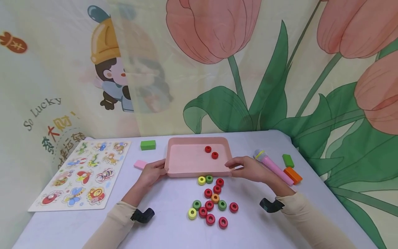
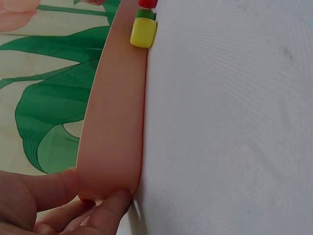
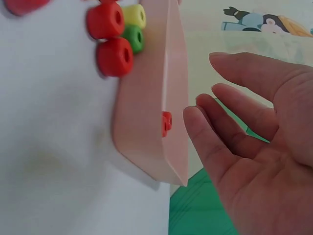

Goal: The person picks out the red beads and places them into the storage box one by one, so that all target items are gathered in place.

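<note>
A shallow pink tray (image 1: pixel 185 156) lies on the table with two red beads (image 1: pixel 211 152) inside, toward its right. My left hand (image 1: pixel 153 174) grips the tray's front left corner; the left wrist view has the thumb at the rim and fingers under the corner. Beside the front right corner is my right hand (image 1: pixel 250 169), its fingers loosely bent with nothing between them. In the right wrist view a gap appears between these fingertips and the tray wall (image 3: pixel 142 117). Several red, green, yellow and orange ring beads (image 1: pixel 210 219) are scattered before the tray, some close against its front wall.
At the left lies an insect picture board (image 1: pixel 90 173). A green block (image 1: pixel 148 145) and a pink block (image 1: pixel 140 164) are left of the tray. To the right are a pink toy microphone (image 1: pixel 276 169), another green block (image 1: pixel 288 160) and an orange block (image 1: pixel 293 175).
</note>
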`<move>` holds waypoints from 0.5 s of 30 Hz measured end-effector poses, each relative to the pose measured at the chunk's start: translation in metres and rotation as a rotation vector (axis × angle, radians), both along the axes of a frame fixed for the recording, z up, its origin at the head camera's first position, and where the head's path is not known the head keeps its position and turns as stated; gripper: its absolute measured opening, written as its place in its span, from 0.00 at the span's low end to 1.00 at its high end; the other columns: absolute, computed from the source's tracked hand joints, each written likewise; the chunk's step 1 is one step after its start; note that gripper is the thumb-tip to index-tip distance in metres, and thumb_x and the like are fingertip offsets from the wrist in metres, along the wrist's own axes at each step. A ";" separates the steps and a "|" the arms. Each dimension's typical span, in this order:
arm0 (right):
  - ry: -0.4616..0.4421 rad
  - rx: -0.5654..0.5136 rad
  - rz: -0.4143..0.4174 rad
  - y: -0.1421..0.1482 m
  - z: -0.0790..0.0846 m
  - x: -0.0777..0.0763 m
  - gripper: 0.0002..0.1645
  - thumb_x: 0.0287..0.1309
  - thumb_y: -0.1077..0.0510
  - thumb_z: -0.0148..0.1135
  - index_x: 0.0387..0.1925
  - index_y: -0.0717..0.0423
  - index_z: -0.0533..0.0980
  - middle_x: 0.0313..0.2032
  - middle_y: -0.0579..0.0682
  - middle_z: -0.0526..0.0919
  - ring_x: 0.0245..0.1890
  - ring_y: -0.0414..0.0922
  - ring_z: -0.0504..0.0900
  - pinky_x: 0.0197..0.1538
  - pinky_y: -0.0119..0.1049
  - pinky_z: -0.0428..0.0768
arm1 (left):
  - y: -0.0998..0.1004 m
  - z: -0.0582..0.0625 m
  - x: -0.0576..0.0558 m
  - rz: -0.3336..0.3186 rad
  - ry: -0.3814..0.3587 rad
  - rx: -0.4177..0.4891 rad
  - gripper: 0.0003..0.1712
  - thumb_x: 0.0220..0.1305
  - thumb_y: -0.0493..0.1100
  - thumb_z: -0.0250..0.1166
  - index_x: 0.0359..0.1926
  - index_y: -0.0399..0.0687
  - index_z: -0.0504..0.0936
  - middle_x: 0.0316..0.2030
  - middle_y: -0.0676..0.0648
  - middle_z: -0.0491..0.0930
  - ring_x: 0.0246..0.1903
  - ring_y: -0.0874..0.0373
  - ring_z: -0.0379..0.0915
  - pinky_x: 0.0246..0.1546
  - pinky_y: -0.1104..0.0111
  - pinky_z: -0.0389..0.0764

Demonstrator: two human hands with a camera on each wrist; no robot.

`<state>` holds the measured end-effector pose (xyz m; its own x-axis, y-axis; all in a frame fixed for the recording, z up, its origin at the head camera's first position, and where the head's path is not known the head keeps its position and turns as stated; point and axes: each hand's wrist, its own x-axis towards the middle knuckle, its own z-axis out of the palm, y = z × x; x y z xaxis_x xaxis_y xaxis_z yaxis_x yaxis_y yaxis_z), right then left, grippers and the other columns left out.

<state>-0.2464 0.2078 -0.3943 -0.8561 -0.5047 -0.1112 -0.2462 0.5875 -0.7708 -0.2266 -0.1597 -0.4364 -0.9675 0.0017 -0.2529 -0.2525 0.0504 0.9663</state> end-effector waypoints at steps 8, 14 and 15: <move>-0.035 -0.059 0.036 0.010 -0.019 0.037 0.23 0.60 0.59 0.68 0.56 0.61 0.78 0.51 0.56 0.81 0.53 0.55 0.77 0.53 0.42 0.82 | 0.000 0.001 0.001 -0.005 0.010 0.016 0.30 0.67 0.24 0.54 0.69 0.27 0.61 0.66 0.28 0.63 0.64 0.39 0.64 0.61 0.55 0.70; -0.102 -0.050 0.038 0.013 -0.032 0.061 0.23 0.58 0.57 0.71 0.54 0.59 0.79 0.50 0.52 0.82 0.51 0.52 0.79 0.51 0.38 0.82 | -0.001 -0.001 -0.001 -0.012 0.010 0.006 0.30 0.67 0.25 0.53 0.70 0.27 0.61 0.66 0.28 0.62 0.64 0.39 0.63 0.62 0.55 0.70; -0.115 -0.051 0.032 0.014 -0.034 0.064 0.24 0.57 0.56 0.72 0.54 0.58 0.79 0.49 0.51 0.82 0.51 0.51 0.79 0.51 0.38 0.82 | -0.001 -0.001 -0.001 -0.012 0.006 0.002 0.30 0.68 0.25 0.53 0.70 0.27 0.61 0.67 0.28 0.62 0.64 0.39 0.63 0.62 0.55 0.70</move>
